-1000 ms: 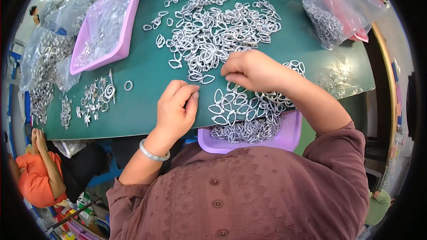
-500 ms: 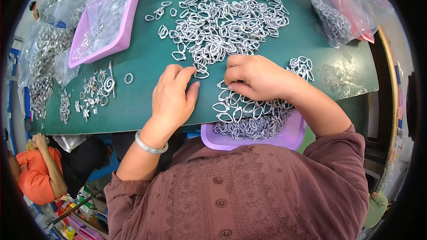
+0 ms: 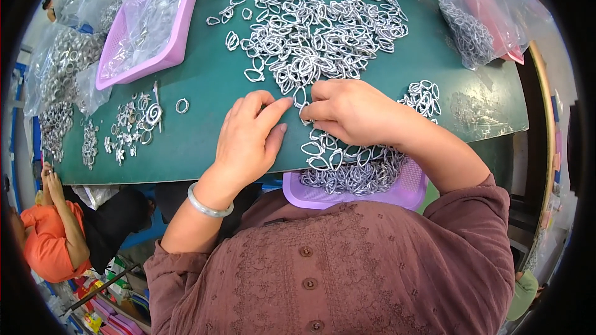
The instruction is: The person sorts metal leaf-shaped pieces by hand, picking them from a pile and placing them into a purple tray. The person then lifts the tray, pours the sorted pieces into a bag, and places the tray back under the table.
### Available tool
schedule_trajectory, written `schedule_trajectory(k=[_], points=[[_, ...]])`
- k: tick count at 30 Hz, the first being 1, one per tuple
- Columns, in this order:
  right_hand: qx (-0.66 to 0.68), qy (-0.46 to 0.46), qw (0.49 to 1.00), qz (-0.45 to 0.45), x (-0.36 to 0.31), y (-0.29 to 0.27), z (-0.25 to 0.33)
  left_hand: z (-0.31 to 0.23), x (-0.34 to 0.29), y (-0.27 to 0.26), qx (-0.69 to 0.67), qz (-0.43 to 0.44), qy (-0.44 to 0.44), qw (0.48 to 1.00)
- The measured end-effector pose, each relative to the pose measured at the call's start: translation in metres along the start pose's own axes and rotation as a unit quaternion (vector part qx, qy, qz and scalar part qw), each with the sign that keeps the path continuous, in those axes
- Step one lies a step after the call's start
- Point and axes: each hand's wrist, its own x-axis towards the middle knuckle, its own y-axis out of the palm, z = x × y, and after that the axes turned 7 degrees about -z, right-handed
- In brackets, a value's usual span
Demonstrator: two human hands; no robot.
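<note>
Between my hands, a pointed oval silver metal ring (image 3: 300,97) lies at the near edge of a big pile of such rings (image 3: 329,31). My right hand (image 3: 357,110) is closed, its index fingertip on the ring's lower end; the fingers partly hide the grip. On the other side, my left hand (image 3: 249,133) has its index fingertip close to the ring and its thumb apart, with nothing visible between them. Below my right hand, more rings (image 3: 326,149) spill over the table edge into a purple basket (image 3: 298,197), which is heaped with them.
A small ring cluster (image 3: 423,96) sits past my right wrist. Loose small metal parts (image 3: 130,124) and a pink basket (image 3: 177,53) with plastic bags are at left. A clear bag of rings (image 3: 465,31) stands at far right. A person in orange (image 3: 53,236) sits at lower left.
Both hands have shifted slightly, the left one rightward to the ring between them. My right index finger has extended onto that ring. The other person's hands have moved at the table edge.
</note>
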Motion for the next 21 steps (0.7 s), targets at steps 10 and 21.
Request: schedule_trajectory(k=[10,21], points=[[-0.062,0.075,0.995,-0.011,0.0,-0.002,-0.002,0.0,0.002,0.001,0.058,0.072,0.018,0.996],[-0.043,0.068,0.996,-0.025,-0.005,-0.007,-0.003,0.0,0.001,0.003,0.002,0.068,0.041,0.997]])
